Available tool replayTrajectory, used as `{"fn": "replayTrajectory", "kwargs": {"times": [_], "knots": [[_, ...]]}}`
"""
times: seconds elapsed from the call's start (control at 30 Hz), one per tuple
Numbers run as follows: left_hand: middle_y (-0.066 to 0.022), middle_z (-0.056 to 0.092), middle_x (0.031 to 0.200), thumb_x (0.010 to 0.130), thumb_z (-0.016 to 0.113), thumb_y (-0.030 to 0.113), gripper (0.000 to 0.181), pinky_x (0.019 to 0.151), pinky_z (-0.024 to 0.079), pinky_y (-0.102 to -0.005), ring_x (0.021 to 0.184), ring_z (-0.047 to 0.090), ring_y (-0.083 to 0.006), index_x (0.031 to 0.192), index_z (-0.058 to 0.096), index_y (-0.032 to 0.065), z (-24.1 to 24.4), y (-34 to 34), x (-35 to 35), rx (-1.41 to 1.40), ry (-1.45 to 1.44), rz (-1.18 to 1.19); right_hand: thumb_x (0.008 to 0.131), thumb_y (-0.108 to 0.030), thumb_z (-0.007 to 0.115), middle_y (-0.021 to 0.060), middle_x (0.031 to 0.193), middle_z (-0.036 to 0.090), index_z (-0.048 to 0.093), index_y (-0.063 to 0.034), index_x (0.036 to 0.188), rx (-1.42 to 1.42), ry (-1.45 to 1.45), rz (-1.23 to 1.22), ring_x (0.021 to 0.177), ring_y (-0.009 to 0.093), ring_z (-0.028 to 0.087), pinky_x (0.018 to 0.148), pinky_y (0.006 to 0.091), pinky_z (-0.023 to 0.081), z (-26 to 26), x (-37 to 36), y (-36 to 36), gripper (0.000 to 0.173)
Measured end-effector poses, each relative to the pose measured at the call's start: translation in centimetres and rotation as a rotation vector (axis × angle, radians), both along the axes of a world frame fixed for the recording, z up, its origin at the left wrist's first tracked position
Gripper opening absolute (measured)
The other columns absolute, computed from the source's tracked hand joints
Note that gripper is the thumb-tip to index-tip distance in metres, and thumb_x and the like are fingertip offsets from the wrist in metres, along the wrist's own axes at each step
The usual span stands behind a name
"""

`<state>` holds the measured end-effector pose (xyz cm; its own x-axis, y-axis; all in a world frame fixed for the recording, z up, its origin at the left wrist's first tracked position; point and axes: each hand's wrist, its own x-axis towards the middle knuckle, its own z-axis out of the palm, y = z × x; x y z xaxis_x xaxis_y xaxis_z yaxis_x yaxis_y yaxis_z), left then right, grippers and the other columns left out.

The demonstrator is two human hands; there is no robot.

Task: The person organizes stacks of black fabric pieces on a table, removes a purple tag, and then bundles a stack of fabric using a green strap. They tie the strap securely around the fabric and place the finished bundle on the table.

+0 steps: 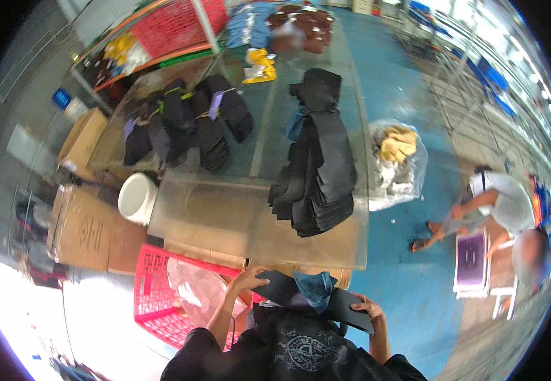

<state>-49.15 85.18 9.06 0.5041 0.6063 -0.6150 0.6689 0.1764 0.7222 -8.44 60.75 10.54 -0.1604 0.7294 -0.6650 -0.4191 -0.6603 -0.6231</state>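
My left hand [250, 280] grips one end of a stack of black fabric pieces [280, 287], held close to my torso. At the other end, my right hand [368, 307] is closed on the stack, thumb on top. A crumpled blue cloth [316, 288] lies over the stack's middle, between my hands. Ahead on the glass-topped table [199, 200], a fanned-out pile of black fabric pieces [323, 166] lies near the right edge, with another bit of blue cloth [296, 125] beside it. Tied bundles of dark fabric pieces [211, 124] lie farther left.
A red plastic basket [154, 290] stands below left, near a white bucket [138, 197] and cardboard boxes [85, 228]. Right of the table are a clear bag of cloth scraps [396, 162] and a seated person [503, 200]. Blue, brown and yellow fabric piles [249, 26] lie at the far end.
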Motion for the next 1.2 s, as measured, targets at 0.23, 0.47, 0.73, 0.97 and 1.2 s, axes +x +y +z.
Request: {"fn": "replayTrajectory", "kwargs": {"times": [0.23, 0.47, 0.73, 0.97, 1.2], "knots": [[-0.0133, 0.076, 0.099, 0.083, 0.079, 0.036, 0.044, 0.081, 0.058, -0.0401, 0.093, 0.074, -0.0274, 0.114, 0.068, 0.0073, -4.7, -10.9, -4.7, 0.375, 0.207, 0.593, 0.081, -0.014, 0.078, 0.0101, 0.126, 0.065, 0.049, 0.0056, 0.142, 0.074, 0.179, 0.234, 0.11, 0.018, 0.064, 0.098, 0.0321, 0.05, 8.7, -3.0, 10.7, 0.071], [-0.0163, 0.074, 0.102, 0.086, 0.072, 0.04, 0.04, 0.086, 0.056, -0.0434, 0.098, 0.072, -0.033, 0.11, 0.074, 0.0095, -11.2, -21.1, -9.4, 0.336, 0.298, 0.67, 0.091, -0.016, 0.072, 0.0117, 0.131, 0.062, 0.044, 0.0028, 0.145, 0.254, 0.375, 0.501, 0.111, 0.019, 0.066, 0.101, 0.0322, 0.051, 15.4, -10.2, 21.4, 0.064], [-0.0172, 0.075, 0.099, 0.09, 0.072, 0.031, 0.033, 0.082, 0.057, -0.0396, 0.096, 0.074, -0.029, 0.106, 0.072, 0.0025, -8.0, -10.1, -5.6, 0.289, 0.024, 0.741, 0.084, -0.033, 0.077, 0.0141, 0.117, 0.069, 0.059, 0.0042, 0.132, 0.804, -0.268, 0.664, 0.109, 0.021, 0.064, 0.098, 0.0336, 0.048, 15.0, -26.6, 37.6, 0.063], [-0.0145, 0.075, 0.095, 0.092, 0.069, 0.026, 0.023, 0.073, 0.058, -0.0388, 0.087, 0.075, -0.0292, 0.103, 0.071, 0.0054, -8.4, -0.7, -9.0, 0.47, 0.014, 0.84, 0.086, -0.041, 0.076, 0.0204, 0.13, 0.065, 0.057, 0.0032, 0.136, 0.681, -0.589, 0.584, 0.11, 0.026, 0.066, 0.093, 0.0356, 0.053, 4.2, -36.4, 47.6, 0.07], [-0.0034, 0.068, 0.073, 0.096, 0.064, 0.014, 0.015, 0.061, 0.051, -0.0268, 0.067, 0.064, -0.0085, 0.099, 0.069, 0.0006, -8.0, 8.9, -5.8, 0.242, -0.305, 1.06, 0.081, -0.061, 0.076, 0.0363, 0.159, 0.016, 0.012, 0.0093, 0.156, 0.494, -1.366, 0.731, 0.149, 0.054, 0.006, 0.12, 0.0648, 0.012, -18.5, -25.0, 48.4, 0.121]]}}
